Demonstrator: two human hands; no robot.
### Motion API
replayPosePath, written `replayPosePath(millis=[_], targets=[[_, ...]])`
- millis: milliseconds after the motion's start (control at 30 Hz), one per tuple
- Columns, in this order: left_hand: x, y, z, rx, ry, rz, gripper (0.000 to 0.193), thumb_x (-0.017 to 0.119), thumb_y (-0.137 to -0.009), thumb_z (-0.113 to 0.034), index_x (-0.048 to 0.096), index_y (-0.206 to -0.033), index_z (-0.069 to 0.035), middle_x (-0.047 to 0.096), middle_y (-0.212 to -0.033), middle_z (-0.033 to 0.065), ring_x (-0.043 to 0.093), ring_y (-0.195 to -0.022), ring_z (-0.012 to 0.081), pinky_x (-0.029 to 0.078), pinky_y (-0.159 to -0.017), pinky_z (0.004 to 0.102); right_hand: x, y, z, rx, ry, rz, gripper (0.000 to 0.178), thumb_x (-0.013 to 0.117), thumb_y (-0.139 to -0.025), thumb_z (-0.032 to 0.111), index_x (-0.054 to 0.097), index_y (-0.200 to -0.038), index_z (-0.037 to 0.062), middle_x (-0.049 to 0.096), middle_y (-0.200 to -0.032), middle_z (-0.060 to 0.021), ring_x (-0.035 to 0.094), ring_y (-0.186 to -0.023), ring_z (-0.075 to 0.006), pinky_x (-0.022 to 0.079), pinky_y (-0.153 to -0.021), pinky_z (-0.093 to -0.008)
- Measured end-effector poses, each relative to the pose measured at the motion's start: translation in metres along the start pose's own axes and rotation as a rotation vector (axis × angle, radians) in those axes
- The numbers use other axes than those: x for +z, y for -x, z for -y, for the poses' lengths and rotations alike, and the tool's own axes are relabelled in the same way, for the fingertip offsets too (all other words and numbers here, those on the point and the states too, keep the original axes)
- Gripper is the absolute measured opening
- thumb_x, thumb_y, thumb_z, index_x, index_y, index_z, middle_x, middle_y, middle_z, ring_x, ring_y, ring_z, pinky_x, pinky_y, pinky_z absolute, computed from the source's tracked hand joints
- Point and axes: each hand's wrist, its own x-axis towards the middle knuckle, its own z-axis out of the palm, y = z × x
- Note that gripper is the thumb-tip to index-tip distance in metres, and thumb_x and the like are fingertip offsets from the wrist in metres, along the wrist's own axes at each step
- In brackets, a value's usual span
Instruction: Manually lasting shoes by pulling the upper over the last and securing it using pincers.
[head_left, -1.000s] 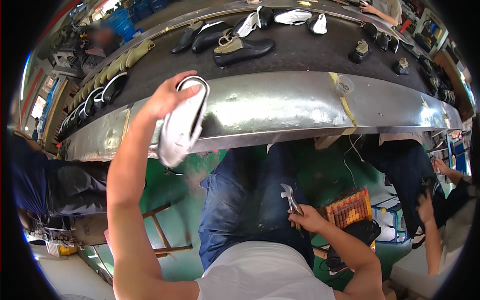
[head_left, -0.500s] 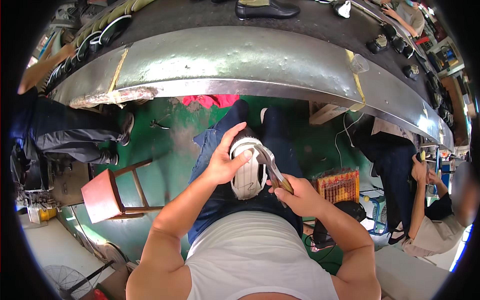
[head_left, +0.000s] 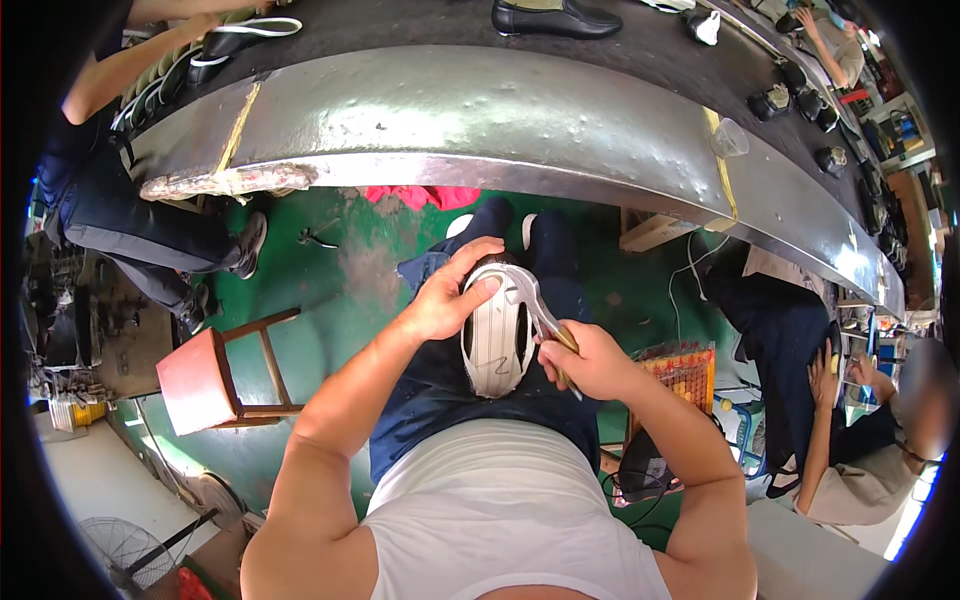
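Note:
A shoe upper (head_left: 493, 352) lies sole side up on my lap, showing a whitish insole with dark openings along both sides. My left hand (head_left: 448, 302) is wrapped around its far left end, with the thumb pressed onto the pale underside. In my right hand (head_left: 588, 362) are metal lasting pincers (head_left: 541, 310), gripped by the handles on the right of the shoe. Their curved head reaches over the shoe's far end, near my left thumb. Whether the jaws bite on the edge is too small to tell.
A long metal-edged bench (head_left: 450, 105) runs across in front of my knees, bearing a black shoe (head_left: 556, 20) and other footwear. To the left stands a stool with a reddish seat (head_left: 198, 382). People work on both sides. A red cloth (head_left: 425, 197) lies under the bench.
The pincers' handles and my right hand have shifted slightly right and away from me. My left hand keeps hold of the shoe. The person at left has reached farther over the bench.

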Motion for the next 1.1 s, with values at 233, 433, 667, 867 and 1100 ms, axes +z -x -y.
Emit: replayPosePath(millis=[233,433,667,867,1100], targets=[[-0.006,-0.015,0.022,-0.004,0.173,0.087,0.042,0.061,-0.094,-0.006,0.053,-0.135,-0.006,0.048,-0.142,0.0095,0.043,-0.133,0.02,0.034,-0.11,0.034,0.023,-0.04,-0.062,-0.358,0.292,-0.423,0.022,0.059,-0.095,0.015,0.058,-0.108,-0.0021,0.065,-0.075,-0.0112,0.065,-0.066,-0.02,0.052,-0.064,-0.0331],[0.005,-0.018,0.013,-0.19,0.145,0.003,0.042,0.066,-0.093,-0.011,0.055,-0.133,-0.008,0.053,-0.134,0.0095,0.05,-0.123,0.0156,0.041,-0.103,0.0311,0.022,-0.008,-0.035,-0.195,0.635,-0.452,0.025,0.056,-0.094,0.014,0.054,-0.112,-0.0043,0.067,-0.085,-0.0212,0.066,-0.084,-0.0397,0.051,-0.077,-0.0432],[0.021,-0.024,0.007,-0.403,0.376,-0.123,0.038,0.066,-0.093,-0.014,0.057,-0.13,-0.008,0.065,-0.11,0.0034,0.058,-0.098,0.0102,0.05,-0.087,0.028,-0.004,0.002,-0.028,-0.141,0.401,-0.221,0.027,0.056,-0.096,0.021,0.055,-0.109,-0.0028,0.068,-0.085,-0.0172,0.067,-0.079,-0.0341,0.051,-0.074,-0.0396],[0.019,-0.026,-0.002,-0.387,0.229,-0.064,0.043,0.066,-0.093,-0.012,0.054,-0.134,-0.007,0.063,-0.116,0.0049,0.057,-0.102,0.0108,0.049,-0.091,0.0275,0.006,-0.001,-0.004,-0.377,0.459,-0.446,0.029,0.054,-0.098,0.026,0.054,-0.104,-0.0031,0.066,-0.079,-0.0149,0.065,-0.071,-0.0283,0.051,-0.068,-0.0381],[0.034,0.02,0.002,-0.535,-0.091,-0.139,0.05,0.057,-0.094,-0.006,0.046,-0.142,-0.004,0.061,-0.126,0.0089,0.056,-0.114,0.0156,0.043,-0.101,0.0304,-0.017,-0.004,-0.025,-0.288,0.371,-0.417,0.027,0.06,-0.095,0.026,0.058,-0.098,-0.001,0.061,-0.07,-0.0117,0.064,-0.067,-0.0242,0.049,-0.064,-0.036]])
